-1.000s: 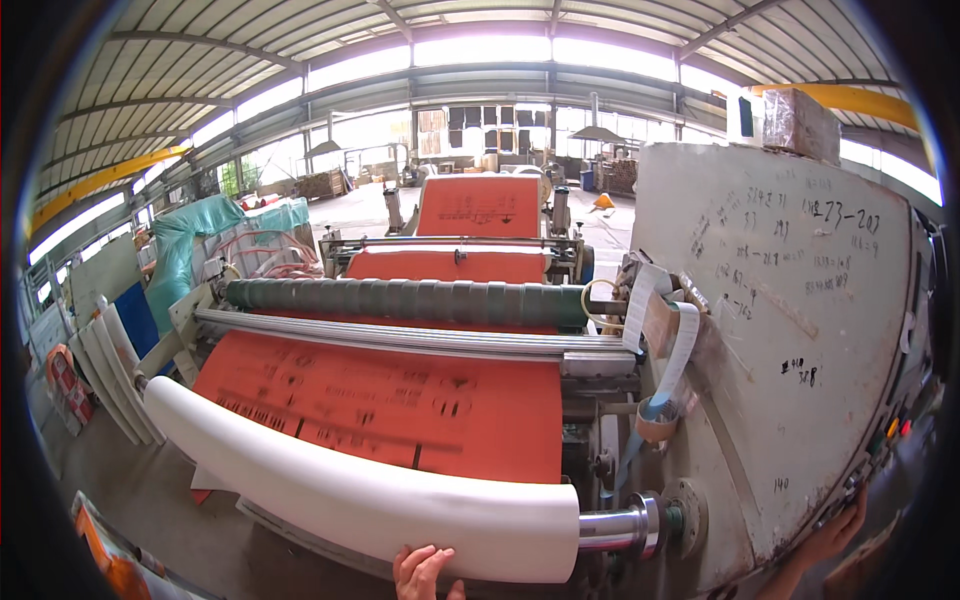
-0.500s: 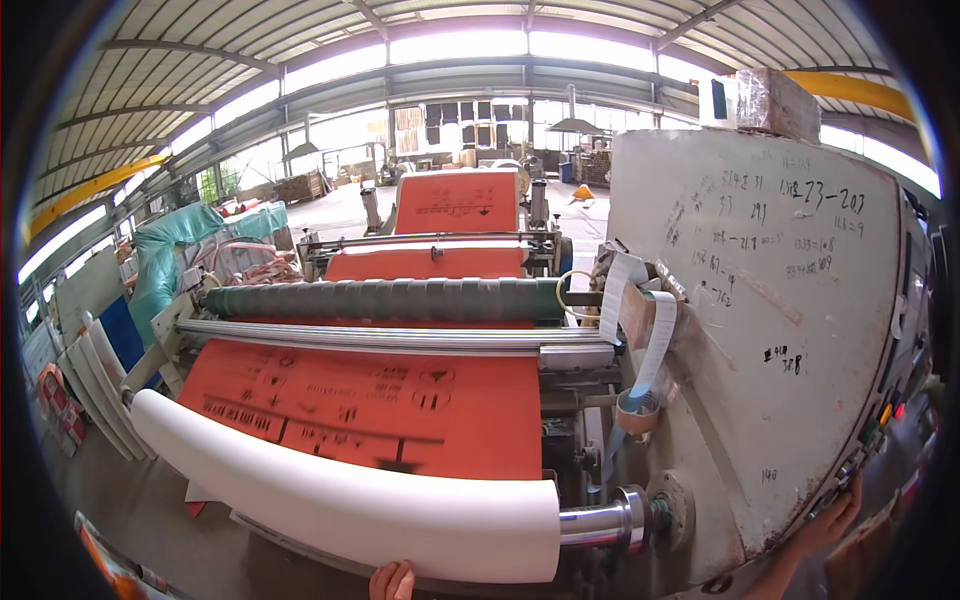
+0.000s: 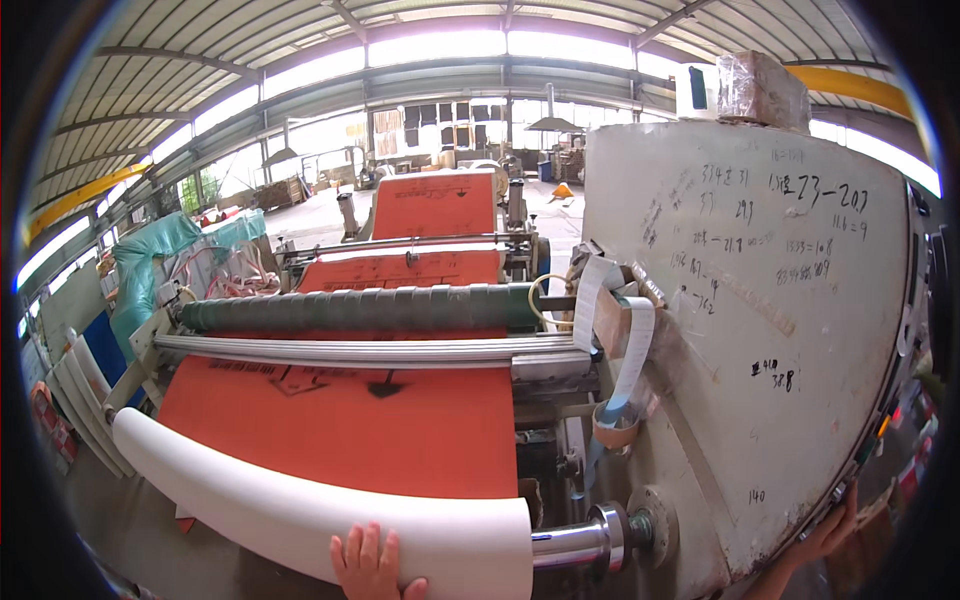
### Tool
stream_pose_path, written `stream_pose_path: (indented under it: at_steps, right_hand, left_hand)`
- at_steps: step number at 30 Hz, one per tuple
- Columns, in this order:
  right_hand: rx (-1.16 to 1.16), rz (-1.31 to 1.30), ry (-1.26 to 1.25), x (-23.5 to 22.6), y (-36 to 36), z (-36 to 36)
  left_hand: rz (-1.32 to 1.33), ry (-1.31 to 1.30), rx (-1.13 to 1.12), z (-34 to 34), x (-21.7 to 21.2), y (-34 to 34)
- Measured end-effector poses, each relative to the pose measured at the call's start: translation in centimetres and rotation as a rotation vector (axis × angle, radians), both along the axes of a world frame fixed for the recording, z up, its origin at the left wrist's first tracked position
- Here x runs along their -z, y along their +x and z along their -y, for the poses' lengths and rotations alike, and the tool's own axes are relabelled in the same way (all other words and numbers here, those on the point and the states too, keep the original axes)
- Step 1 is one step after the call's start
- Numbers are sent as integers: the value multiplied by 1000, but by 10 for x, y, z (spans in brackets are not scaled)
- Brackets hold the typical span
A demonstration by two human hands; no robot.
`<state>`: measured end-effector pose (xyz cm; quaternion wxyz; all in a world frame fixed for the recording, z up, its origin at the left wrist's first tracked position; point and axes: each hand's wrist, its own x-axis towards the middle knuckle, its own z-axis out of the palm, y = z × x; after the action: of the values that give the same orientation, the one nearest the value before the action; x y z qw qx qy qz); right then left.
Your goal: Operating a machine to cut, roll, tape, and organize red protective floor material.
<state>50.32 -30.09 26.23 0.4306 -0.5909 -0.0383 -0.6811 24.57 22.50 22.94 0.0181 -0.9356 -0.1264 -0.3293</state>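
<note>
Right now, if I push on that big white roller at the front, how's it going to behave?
The white roller would probably turn rather than slide, since a steel shaft carries its end into the machine. Its smooth surface looks slippery under your left hand. The orange sheet running onto it looks thin and floppy, so it would likely move along.

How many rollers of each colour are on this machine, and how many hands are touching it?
White roller: 1
Green roller: 1
Silver bar: 1
Hands: 2, left hand on the white roller, right hand at the machine's side panel
Total: 5
</note>
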Motion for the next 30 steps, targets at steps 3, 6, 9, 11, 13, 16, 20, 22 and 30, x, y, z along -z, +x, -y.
stream_pose_path:
  at_steps: [3,6,9,11,13,16,20,22,30]
  right_hand:
    - [-38,-12,9,-6,4,-17]
    - [-31,-50,99,-26,-15,-42]
    - [-42,-57,172,-24,-14,-39]
    - [-93,-46,192,-26,-12,-41]
    - [-118,-23,193,-24,-9,-41]
    - [-188,17,216,-19,-2,-38]
    - [-183,37,200,-17,-7,-36]
    - [-169,41,125,-16,-8,-34]
    - [-184,42,138,-13,-8,-32]
  left_hand:
    - [-45,-4,-65,-20,-35,35]
    - [-147,-191,8,-43,-39,70]
    - [-343,-190,-110,-41,-68,103]
    - [-159,-82,97,-17,-69,104]
    - [-35,-6,352,22,-61,99]
    - [-115,35,314,75,-54,94]
    - [-229,-9,192,78,-46,109]
    - [-245,-21,187,75,-52,124]
    - [-773,-246,215,62,-75,173]
